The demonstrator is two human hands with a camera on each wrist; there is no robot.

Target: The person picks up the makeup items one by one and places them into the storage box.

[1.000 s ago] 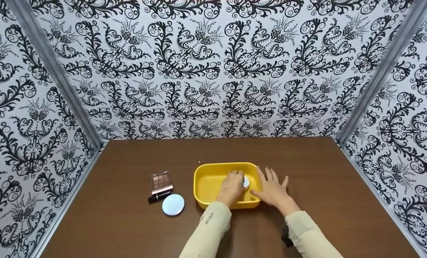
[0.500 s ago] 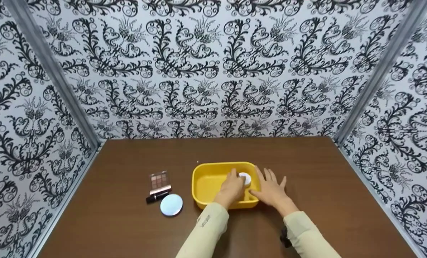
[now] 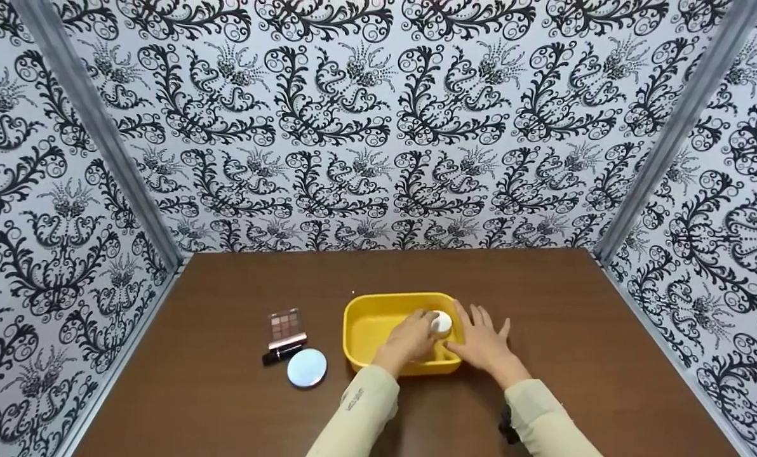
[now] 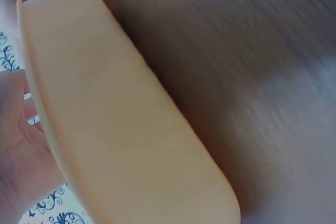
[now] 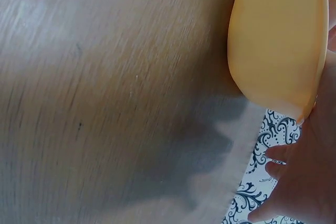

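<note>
A yellow plastic bin (image 3: 372, 298) stands on the brown table. Inside it, by the right end, is a small round white-topped container (image 3: 442, 323); its exact kind is unclear. My left hand (image 3: 409, 339) reaches over the bin's near wall, with curled fingers on the left side of this container; part of the grip is hidden. My right hand (image 3: 483, 343) has its fingers spread and rests at the bin's right rim, holding nothing. In the left wrist view the bin's outer wall (image 4: 121, 119) hides the left fingertips. Another side of the bin (image 5: 278, 40) shows in the right wrist view.
Left of the bin lie an eyeshadow palette (image 3: 286, 325), a pink-and-black tube (image 3: 283, 353) and a round pale-blue disc (image 3: 307, 368). The tube touches or nearly touches both. Patterned wall panels (image 3: 366, 127) border the table (image 3: 543, 285) behind and on both sides.
The white-topped container has shifted slightly right within the bin, and my left fingers have changed position on it. My right hand stays spread at the rim. The head view tilts slightly.
</note>
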